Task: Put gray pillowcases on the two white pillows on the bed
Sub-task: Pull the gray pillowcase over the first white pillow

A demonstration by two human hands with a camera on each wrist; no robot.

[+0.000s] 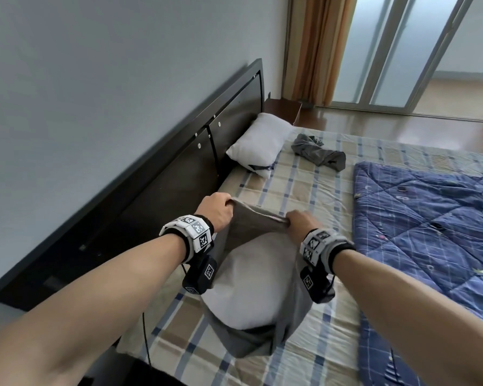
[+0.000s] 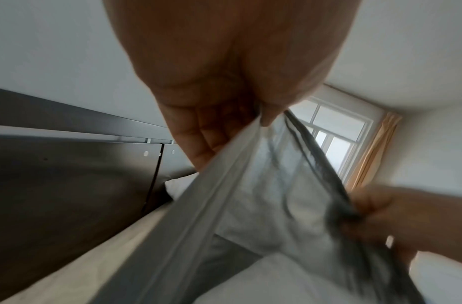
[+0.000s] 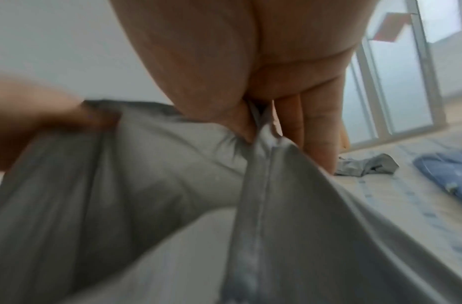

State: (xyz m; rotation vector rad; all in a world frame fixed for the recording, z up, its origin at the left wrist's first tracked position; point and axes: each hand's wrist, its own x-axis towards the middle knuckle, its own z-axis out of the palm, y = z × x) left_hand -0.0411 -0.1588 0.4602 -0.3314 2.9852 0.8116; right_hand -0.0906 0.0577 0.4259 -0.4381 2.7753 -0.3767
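A gray pillowcase (image 1: 258,227) hangs open above the bed, stretched by its top edge between both hands. My left hand (image 1: 216,210) grips the left corner and my right hand (image 1: 300,222) grips the right corner. A white pillow (image 1: 248,291) sits partly inside, its white top showing in the opening while gray cloth wraps its lower end. In the left wrist view the fingers (image 2: 206,135) pinch the pillowcase (image 2: 250,185). In the right wrist view the thumb pinches the seam of the pillowcase (image 3: 261,131). A second white pillow (image 1: 258,142) leans on the headboard. A second gray pillowcase (image 1: 318,153) lies crumpled beside it.
A dark headboard (image 1: 179,151) runs along the left wall. The bed has a plaid sheet (image 1: 304,185) and a blue quilt (image 1: 430,218) on the right. A wooden nightstand (image 1: 283,108), an orange curtain (image 1: 315,45) and glass sliding doors (image 1: 402,51) stand beyond the bed.
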